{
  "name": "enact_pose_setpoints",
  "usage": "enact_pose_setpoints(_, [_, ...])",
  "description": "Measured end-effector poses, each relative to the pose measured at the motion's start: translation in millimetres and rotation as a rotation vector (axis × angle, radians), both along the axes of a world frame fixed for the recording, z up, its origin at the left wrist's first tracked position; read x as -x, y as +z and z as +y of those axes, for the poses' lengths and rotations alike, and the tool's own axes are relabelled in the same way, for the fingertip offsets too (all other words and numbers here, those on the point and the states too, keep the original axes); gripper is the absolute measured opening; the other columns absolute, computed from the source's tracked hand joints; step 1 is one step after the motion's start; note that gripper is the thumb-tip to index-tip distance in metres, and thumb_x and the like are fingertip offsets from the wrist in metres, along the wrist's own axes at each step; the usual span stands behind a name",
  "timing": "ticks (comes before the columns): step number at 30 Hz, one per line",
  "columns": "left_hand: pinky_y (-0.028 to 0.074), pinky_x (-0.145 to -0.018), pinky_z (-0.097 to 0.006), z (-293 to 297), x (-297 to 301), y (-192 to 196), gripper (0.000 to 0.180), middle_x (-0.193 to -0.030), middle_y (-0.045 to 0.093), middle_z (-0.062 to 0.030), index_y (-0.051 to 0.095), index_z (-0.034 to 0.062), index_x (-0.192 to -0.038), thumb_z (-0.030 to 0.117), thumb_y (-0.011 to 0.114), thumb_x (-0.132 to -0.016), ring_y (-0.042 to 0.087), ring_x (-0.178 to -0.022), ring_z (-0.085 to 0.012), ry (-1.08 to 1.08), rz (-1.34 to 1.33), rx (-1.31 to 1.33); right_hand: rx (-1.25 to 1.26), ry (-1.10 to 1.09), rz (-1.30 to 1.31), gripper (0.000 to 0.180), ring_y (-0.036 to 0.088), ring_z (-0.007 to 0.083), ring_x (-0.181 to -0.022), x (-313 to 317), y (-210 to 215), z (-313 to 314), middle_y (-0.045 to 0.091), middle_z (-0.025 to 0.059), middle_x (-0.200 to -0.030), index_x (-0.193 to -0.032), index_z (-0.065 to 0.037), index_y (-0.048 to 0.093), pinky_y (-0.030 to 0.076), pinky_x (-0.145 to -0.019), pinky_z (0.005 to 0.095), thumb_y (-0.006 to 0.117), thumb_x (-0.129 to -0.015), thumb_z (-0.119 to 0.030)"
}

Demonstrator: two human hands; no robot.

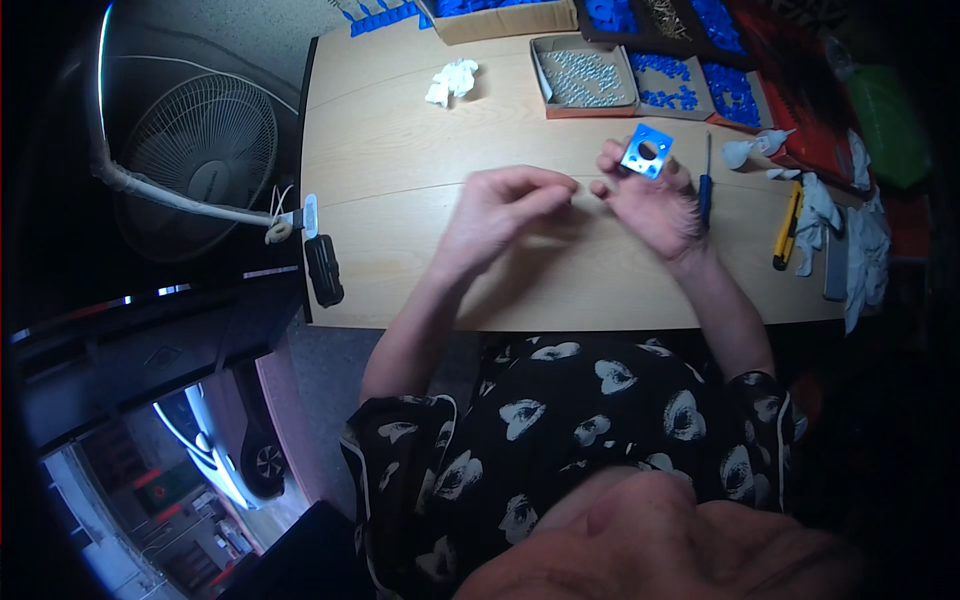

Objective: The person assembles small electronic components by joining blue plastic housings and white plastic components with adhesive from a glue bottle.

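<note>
A blue square plate with a round hole in its middle (633,166) is held up over the table by my right hand (655,215), its fingers behind and along the edges. My left hand (510,205) hovers to the left of it, thumb and forefinger pinched together. Whatever sits between those fingertips, if anything, is too small to make out. The two hands are a short gap apart. Just right of my right hand lies a screwdriver with a blue handle (705,200).
Boxes of small silver parts (585,80) and blue parts (668,97) line the far side. A crumpled white tissue (453,82) lies far left. At right are a yellow utility knife (788,225), a white bottle (740,153) and rags (866,255). A fan (205,150) stands left.
</note>
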State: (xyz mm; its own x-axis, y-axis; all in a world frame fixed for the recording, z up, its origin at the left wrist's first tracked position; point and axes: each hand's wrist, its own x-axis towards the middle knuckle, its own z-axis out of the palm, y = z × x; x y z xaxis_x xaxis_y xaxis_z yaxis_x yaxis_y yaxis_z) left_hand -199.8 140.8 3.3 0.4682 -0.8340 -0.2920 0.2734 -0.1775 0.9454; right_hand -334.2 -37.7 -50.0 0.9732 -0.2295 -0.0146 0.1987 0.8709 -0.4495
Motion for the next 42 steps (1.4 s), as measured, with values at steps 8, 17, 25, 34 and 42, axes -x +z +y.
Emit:
enact_pose_setpoints(8, [0.056,-0.084,-0.03,46.0,-29.5,-38.3,0.04,-0.113,0.068,-0.0123,0.062,0.0003,-0.121,0.01,0.074,-0.084,0.067,-0.096,-0.0179,0.089,-0.474,-0.204,-0.039,0.025,-0.02,0.06,0.046,0.019,-0.115,-1.3,-16.8,-10.2,0.051,0.0078,-0.121,-0.122,-0.011,0.052,0.035,-0.098,0.039,0.079,-0.076,-0.039])
enact_pose_setpoints(17, [0.051,-0.091,-0.035,0.7,-11.1,-35.7,0.057,-0.115,0.06,-0.0144,0.058,0.0009,-0.12,0.017,0.084,-0.071,0.061,-0.106,-0.0245,-0.179,-1.109,-0.181,-0.037,0.035,0.026,0.057,0.044,0.0182,-0.11,-3.4,-9.0,-2.1,0.047,0.006,-0.115,-0.117,-0.01,0.053,0.035,-0.095,0.0372,0.079,-0.076,-0.039])
enact_pose_setpoints(25, [0.057,-0.083,-0.028,-11.6,-22.9,-25.3,0.044,-0.116,0.065,-0.0162,0.051,-0.0049,-0.127,0.007,0.068,-0.088,0.068,-0.097,-0.0215,0.028,0.006,0.129,-0.023,0.092,-0.033,0.057,0.049,0.0186,-0.111,-21.5,-0.7,-6.3,0.052,0.0078,-0.117,-0.122,-0.006,0.053,0.038,-0.097,0.0368,0.078,-0.078,-0.034])
enact_pose_setpoints(34, [0.057,-0.09,-0.027,1.1,-55.0,-7.1,0.042,-0.12,0.063,-0.0172,0.045,-0.0056,-0.136,0.009,0.054,-0.098,0.066,-0.104,-0.0215,0.152,0.323,0.1,-0.021,0.135,-0.008,0.051,0.05,0.0185,-0.108,-63.2,13.2,8.2,0.053,0.0083,-0.113,-0.117,-0.004,0.054,0.041,-0.095,0.0351,0.077,-0.08,-0.03])
enact_pose_setpoints(42, [0.056,-0.094,-0.028,22.5,-90.9,-9.0,0.04,-0.126,0.057,-0.0184,0.043,-0.0061,-0.137,0.013,0.046,-0.102,0.063,-0.109,-0.0207,0.168,0.474,0.245,-0.054,0.196,0.037,0.051,0.048,0.0183,-0.112,-106.6,2.4,23.7,0.054,0.0085,-0.114,-0.116,-0.005,0.055,0.04,-0.095,0.0344,0.077,-0.079,-0.032])
